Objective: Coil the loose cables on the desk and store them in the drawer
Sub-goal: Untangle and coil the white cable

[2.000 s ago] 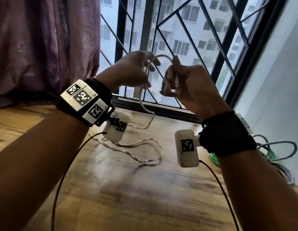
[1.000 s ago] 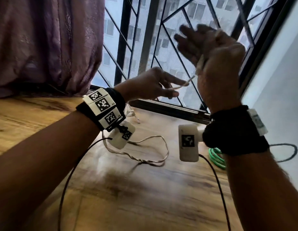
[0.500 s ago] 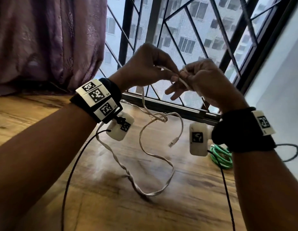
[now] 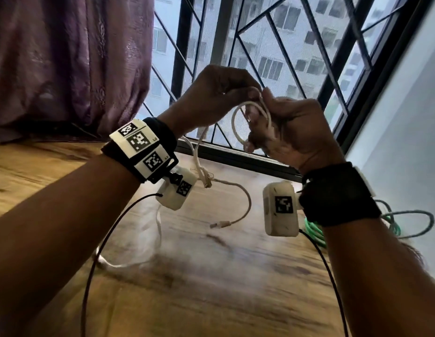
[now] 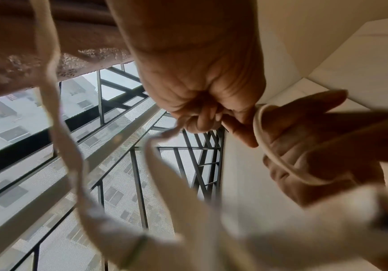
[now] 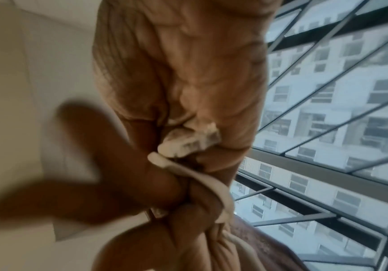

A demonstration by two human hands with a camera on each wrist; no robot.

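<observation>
White cable [image 4: 236,113], thin and round with a smooth rubbery sheath, is held up at the centre of the head view in front of the window grille [image 4: 279,42]. Right hand [image 4: 291,127] has its fingers curled around a small round loop of it, one turn lying across the fingers [image 5: 288,152] in the left wrist view. Left hand [image 4: 211,96] pinches the same cable at the top of the loop, fingertips pressed together against the right thumb. Below the hands the cable hangs slack and wavy, frayed at one spot, trailing to the wooden desk [image 4: 211,288] at lower centre; its metal plug [image 4: 220,224] hangs near the desktop. At the right edge a coiled green cable [image 4: 313,229] lies on the glossy, grained wood. A purple textured curtain [image 4: 66,57] fills the upper left.
</observation>
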